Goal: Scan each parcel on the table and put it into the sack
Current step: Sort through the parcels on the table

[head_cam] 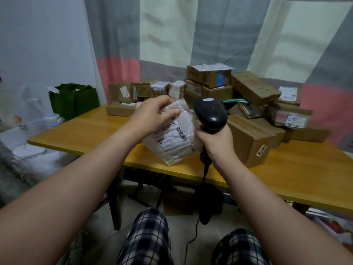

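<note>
The left hand (152, 113) pinches the top edge of a white plastic mailer parcel (175, 138), thumb on the near face and fingers curled over the upper rim. The parcel hangs tilted above the near edge of the wooden table (86, 129), its printed label and barcodes turned toward the camera. Whether its lower corner touches the tabletop cannot be told. The wrinkled, sagging skin suggests a light, soft, somewhat slick packet with little stiffness. A hold along the sealed rim or a corner should carry it, though a grip on both sides of the label would probably flatten the creases that cross the barcodes. The right hand (217, 142) is wrapped firmly round the handle of a black barcode scanner (211, 113), whose head stands just beside the parcel's right edge. The scanner's window is not visible from here, and its cable (193, 240) trails down toward the floor. Behind both hands, a heap of cardboard boxes (248, 92) covers the far and right parts of the table. Those look stiffer and heavier, likely needing a wider grasp across their sides. A green bag (73, 101) stands near the table's left end; whether it is the sack is uncertain.
</note>
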`<state>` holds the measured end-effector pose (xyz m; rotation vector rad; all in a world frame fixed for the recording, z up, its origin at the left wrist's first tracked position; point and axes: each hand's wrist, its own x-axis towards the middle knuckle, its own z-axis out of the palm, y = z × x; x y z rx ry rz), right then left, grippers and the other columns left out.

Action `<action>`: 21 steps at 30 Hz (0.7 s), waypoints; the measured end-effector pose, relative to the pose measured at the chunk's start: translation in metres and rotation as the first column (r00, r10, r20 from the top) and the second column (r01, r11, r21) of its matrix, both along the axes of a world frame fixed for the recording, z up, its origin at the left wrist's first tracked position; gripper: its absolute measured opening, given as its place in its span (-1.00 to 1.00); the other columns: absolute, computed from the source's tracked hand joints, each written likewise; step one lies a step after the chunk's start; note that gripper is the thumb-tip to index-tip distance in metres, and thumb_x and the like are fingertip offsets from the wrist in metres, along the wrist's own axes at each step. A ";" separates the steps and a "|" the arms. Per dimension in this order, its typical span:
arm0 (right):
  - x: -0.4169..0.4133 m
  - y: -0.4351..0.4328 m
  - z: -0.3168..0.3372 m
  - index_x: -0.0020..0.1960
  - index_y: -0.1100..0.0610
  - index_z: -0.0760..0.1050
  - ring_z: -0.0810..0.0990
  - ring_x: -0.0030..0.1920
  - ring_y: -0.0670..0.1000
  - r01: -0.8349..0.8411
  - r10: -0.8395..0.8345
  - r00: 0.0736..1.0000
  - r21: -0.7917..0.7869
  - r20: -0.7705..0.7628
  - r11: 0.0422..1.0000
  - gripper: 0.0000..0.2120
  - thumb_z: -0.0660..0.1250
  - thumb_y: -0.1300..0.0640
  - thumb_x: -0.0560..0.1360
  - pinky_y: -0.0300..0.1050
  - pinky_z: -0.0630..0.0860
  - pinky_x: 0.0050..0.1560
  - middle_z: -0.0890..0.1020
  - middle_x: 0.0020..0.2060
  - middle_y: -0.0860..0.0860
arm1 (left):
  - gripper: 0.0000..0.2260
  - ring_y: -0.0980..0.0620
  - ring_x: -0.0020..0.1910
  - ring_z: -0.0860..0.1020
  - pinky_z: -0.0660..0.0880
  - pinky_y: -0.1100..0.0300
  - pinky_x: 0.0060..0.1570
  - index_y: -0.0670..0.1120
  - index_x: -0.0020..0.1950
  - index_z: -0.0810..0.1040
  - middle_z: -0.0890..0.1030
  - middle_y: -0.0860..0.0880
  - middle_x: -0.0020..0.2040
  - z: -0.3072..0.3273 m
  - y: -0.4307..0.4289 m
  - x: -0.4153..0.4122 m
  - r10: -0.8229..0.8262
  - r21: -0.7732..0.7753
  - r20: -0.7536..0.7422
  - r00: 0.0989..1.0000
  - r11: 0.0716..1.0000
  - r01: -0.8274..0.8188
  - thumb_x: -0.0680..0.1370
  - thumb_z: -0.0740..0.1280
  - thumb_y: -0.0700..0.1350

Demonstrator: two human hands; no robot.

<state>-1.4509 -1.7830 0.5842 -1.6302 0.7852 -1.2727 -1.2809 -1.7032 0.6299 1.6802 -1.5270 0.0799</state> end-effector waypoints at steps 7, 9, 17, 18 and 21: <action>0.003 -0.007 -0.018 0.15 0.21 0.55 0.65 0.02 0.10 0.113 -0.128 0.987 0.139 0.099 0.984 -0.60 0.45 0.34 0.32 0.20 0.56 0.14 0.68 -0.02 0.12 | -0.29 0.11 0.31 0.34 0.24 0.26 0.33 -0.03 0.50 0.13 0.29 -0.02 0.39 -0.052 0.021 0.007 0.137 0.019 -0.495 0.858 0.989 -0.147 0.48 0.41 0.10; 0.003 -0.008 -0.021 0.13 0.22 0.56 0.66 0.00 0.10 0.125 -0.146 0.983 0.169 0.115 0.978 -0.62 0.44 0.35 0.32 0.19 0.57 0.13 0.68 -0.04 0.12 | -0.55 0.21 0.07 0.50 0.40 0.53 0.01 -0.05 0.35 0.30 0.49 0.11 0.17 -0.066 0.030 0.002 0.070 0.096 -0.604 0.794 0.995 -0.015 0.53 0.37 0.00; -0.008 0.002 -0.021 0.02 0.03 0.49 0.55 -0.02 -0.10 0.136 -0.136 0.991 0.006 0.007 0.991 -0.73 0.51 0.14 0.40 -0.30 0.47 0.02 0.57 0.06 0.03 | -0.81 0.15 -0.31 0.47 0.40 0.39 -0.26 -0.07 -0.25 0.50 0.53 0.02 -0.29 -0.077 0.015 0.031 0.111 0.000 -0.561 0.820 0.991 -0.134 0.56 0.34 -0.19; -0.010 0.006 -0.024 0.07 0.08 0.54 0.59 -0.08 -0.10 0.078 -0.078 0.997 -0.008 -0.028 0.997 -0.72 0.52 0.12 0.40 -0.27 0.52 -0.04 0.62 -0.05 0.00 | -0.84 0.16 -0.30 0.48 0.39 0.44 -0.30 -0.08 -0.22 0.51 0.53 0.03 -0.28 -0.075 0.013 0.034 0.131 0.011 -0.542 0.830 0.989 -0.148 0.57 0.33 -0.19; -0.010 0.019 -0.033 0.00 0.13 0.60 0.61 -0.33 -0.03 -0.025 0.021 0.989 -0.024 -0.145 0.999 -0.79 0.51 0.10 0.40 -0.06 0.56 -0.26 0.61 -0.36 -0.08 | -0.90 0.12 -0.26 0.47 0.39 0.35 -0.31 -0.17 -0.11 0.55 0.54 0.01 -0.23 -0.075 0.006 0.041 0.193 0.035 -0.488 0.851 0.979 -0.202 0.57 0.33 -0.17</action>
